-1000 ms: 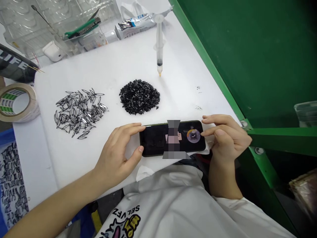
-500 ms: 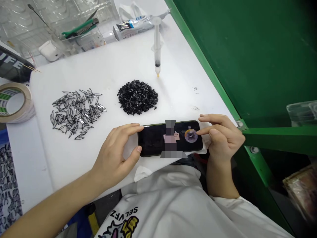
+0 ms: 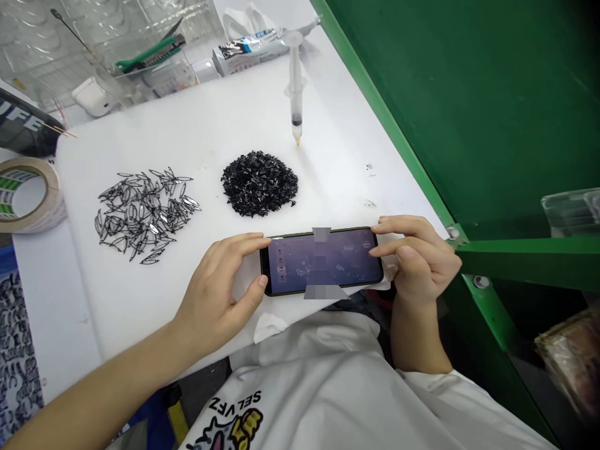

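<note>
A black-cased smartphone lies sideways at the near edge of the white board, its screen lit purple. A blurred patch covers the screen's middle. My left hand grips the left end between thumb and fingers. At the other end my right hand is partly closed, one fingertip by the top corner and another over the screen's right edge. Beyond the phone sits a heap of small black pointed pieces. Left of it, thin black-outlined leaf-shaped pieces lie in a loose spread.
A syringe with an orange tip lies on the white board, near a silver tube. Rolled tape is at the left. Clear trays and a green-handled cutter stand behind. A green metal frame borders the right.
The phone's screen has gone from dark with a round colourful icon to a purple picture. Both hands stay nearly in place.
</note>
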{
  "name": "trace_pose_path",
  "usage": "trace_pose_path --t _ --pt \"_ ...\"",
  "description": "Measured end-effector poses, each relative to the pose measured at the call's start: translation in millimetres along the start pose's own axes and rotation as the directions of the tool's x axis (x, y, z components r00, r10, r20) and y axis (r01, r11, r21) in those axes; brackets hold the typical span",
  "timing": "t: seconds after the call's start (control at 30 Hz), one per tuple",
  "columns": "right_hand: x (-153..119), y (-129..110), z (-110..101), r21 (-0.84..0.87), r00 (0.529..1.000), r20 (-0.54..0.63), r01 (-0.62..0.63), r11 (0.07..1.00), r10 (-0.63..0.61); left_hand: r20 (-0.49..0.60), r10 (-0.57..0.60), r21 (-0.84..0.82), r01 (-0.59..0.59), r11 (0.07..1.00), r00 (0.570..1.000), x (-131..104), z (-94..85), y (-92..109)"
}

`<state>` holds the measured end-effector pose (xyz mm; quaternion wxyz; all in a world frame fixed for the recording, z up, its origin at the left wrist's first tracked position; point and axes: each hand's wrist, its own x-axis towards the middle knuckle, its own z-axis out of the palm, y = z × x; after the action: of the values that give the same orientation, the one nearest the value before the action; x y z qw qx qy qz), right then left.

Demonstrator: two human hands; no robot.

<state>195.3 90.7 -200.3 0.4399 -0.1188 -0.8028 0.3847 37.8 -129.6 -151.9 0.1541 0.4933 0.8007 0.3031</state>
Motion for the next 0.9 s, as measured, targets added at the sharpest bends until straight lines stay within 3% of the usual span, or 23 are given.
trace_pose_path --t 0.53,0.77,0.9 --pt "2.4 -5.8 5.5 0.006 0.996 -0.042 -0.080 0.997 0.080 -0.001 -0.002 -0.005 0.002 1.000 1.000 -0.4 0.3 0.1" --pt "4.4 -5.4 -1.2 -0.006 0.992 0.118 -0.035 0.999 0.036 0.004 -0.006 -0.006 0.006 1.000 1.000 -0.8 0.0 0.2" --pt "6.2 -3.4 -5.2 0.013 0.977 0.210 0.047 0.999 -0.049 0.004 0.000 -0.008 0.000 1.000 1.000 -0.6 -0.3 0.2"
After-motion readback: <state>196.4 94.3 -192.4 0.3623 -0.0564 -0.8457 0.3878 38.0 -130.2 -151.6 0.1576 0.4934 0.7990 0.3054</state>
